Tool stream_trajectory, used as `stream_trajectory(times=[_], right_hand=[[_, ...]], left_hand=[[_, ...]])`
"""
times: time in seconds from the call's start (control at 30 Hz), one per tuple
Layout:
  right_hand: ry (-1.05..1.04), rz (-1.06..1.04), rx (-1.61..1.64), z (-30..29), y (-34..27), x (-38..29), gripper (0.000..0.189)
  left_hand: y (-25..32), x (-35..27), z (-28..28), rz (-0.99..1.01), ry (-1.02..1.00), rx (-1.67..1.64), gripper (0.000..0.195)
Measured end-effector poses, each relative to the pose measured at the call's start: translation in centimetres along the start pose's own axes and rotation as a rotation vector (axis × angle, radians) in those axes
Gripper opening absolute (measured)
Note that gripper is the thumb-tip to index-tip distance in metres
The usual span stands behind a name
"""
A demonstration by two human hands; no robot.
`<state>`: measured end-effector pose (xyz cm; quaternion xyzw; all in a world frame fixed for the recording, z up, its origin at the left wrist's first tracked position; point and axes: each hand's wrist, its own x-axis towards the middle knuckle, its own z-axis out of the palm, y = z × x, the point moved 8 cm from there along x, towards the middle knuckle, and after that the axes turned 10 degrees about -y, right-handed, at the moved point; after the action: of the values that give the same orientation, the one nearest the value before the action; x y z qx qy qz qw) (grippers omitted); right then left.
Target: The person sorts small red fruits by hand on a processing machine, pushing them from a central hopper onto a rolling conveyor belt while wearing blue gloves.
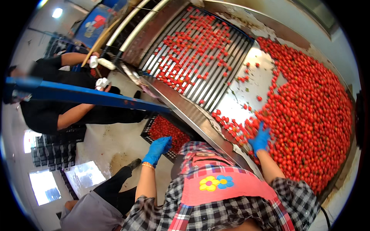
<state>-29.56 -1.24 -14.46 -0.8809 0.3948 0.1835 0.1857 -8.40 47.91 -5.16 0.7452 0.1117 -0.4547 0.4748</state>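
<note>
My right hand [261, 139], in a blue glove, reaches into the near edge of a large heap of red cherry tomatoes [306, 115]. Its fingers are apart and press against the loose fruit, some of it blurred; no tomato is gripped that I can see. The heap lies on a sheet-metal tray [257, 78]. My left hand [157, 149], gloved the same way, hangs outside the tray wall with bent fingers. It appears above a black plastic crate [147, 125] filled with tomatoes [167, 131]. What its palm holds, if anything, is hidden.
Tomatoes are scattered over a metal roller conveyor [196, 55] joined to the tray. A metal side wall [185, 111] borders my side. A blue beam [86, 93] crosses the left. Two people stand there, one in black [75, 75], one in grey [92, 213]. Black crates [55, 153] are stacked behind.
</note>
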Motion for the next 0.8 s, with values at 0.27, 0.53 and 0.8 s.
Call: stream_trajectory(times=[0.27, 0.53, 0.8], right_hand=[[0.007, -0.333, 0.996, -3.5, -7.7, 14.5, 0.081], [0.024, -0.027, -0.221, -9.6, 1.9, 13.2, 0.096], [-0.447, -0.032, -0.284, -2.4, -13.2, 8.6, 0.083]], left_hand=[[9.2, -0.2, 8.7, 0.101, -0.291, -0.076, 0.037], [13.6, -0.5, 11.6, 0.171, -0.420, -0.096, 0.039], [19.0, 10.6, 19.2, 0.411, -0.247, 0.438, 0.042]])
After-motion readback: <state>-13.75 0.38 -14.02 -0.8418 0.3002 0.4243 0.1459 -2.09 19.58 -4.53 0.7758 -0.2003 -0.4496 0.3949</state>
